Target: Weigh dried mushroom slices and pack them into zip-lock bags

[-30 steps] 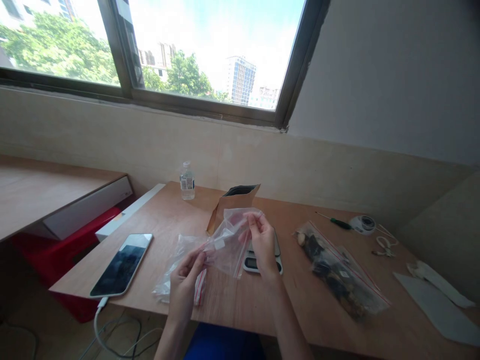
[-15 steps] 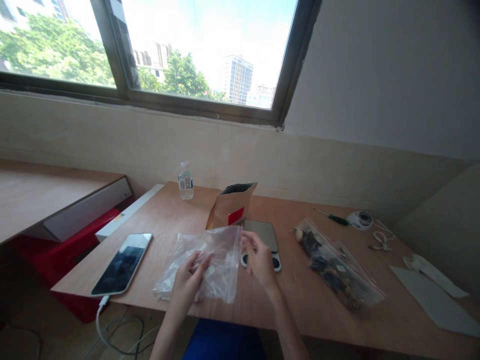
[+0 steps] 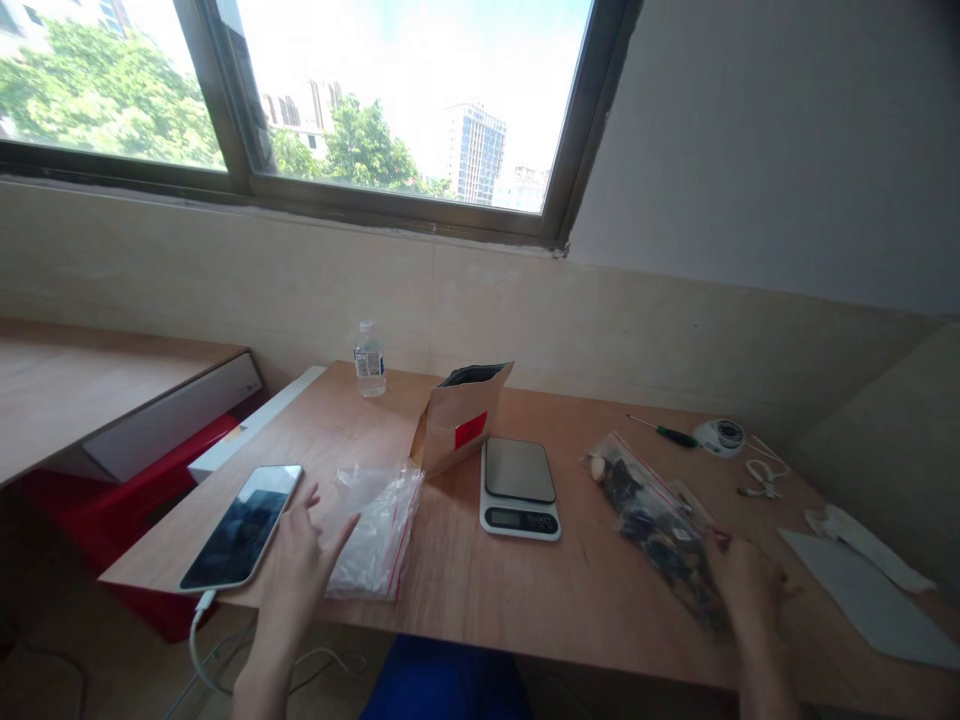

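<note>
"Plastic beside your right hand: what is it?"

"It's a filled zip bag, clear, with dark and pale lumps inside and red stripes along one long edge. It lies flat on the wooden table, to the left of my right hand and stretching away from it."

"Which way does it run?"

"Slantwise. From the near end, close by my palm, its long axis goes forward and leftward, so the far end is the part farthest from my fingers. I meet the striped edge from the right, toward the near end, across the bag rather than along it."

"Do you have hold of it?"

"My fingertips are bent in at that edge and seem to touch the plastic. Whether they are closed on it, I cannot tell."

"And the left hand?"

"Well apart from the bag, thumb and fingers spread, nothing between them. Just left of it lies the smartphone; just right, some flat clear bags."

"So the right is nearer?"

"By far. The digital scale sits between my hands, forward of both, with the kraft pouch upright behind it, mouth upward."
</note>
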A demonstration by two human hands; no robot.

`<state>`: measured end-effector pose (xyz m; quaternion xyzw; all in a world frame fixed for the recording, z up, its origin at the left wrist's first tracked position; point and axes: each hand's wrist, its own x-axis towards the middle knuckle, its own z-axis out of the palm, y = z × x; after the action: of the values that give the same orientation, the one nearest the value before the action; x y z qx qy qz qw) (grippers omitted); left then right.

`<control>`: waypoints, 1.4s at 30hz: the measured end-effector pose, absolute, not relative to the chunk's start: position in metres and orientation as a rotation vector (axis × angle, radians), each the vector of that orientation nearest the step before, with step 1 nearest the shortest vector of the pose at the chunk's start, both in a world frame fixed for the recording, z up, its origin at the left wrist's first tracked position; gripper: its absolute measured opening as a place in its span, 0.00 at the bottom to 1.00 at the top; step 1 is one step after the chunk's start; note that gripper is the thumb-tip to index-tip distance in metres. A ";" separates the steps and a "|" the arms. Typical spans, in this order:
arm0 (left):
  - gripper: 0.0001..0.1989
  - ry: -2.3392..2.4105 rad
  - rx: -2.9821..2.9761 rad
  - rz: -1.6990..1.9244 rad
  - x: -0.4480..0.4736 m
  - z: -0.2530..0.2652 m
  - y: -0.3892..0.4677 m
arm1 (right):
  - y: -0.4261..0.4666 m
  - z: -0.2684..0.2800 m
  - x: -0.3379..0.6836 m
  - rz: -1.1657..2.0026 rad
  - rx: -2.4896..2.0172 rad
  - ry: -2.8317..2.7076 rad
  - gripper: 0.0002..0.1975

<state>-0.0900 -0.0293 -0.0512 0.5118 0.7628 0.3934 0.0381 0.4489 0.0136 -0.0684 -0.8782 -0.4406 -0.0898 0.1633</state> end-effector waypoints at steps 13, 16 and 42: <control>0.19 2.197 2.058 0.756 -0.045 -0.107 -0.012 | -0.001 -0.042 0.418 0.558 -1.915 -1.306 0.15; 0.18 2.137 1.955 1.011 -0.031 -0.082 -0.013 | -0.013 -0.024 0.391 0.564 -1.854 -1.288 0.14; 0.16 1.106 1.422 1.273 0.082 -0.006 -0.060 | -0.046 0.018 0.209 1.235 -1.213 -1.311 0.10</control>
<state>0.0823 -0.0601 -0.0062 0.5754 0.4476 0.5150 0.4509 0.2088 -0.0463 0.0181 -0.4941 -0.5341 0.5033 0.4662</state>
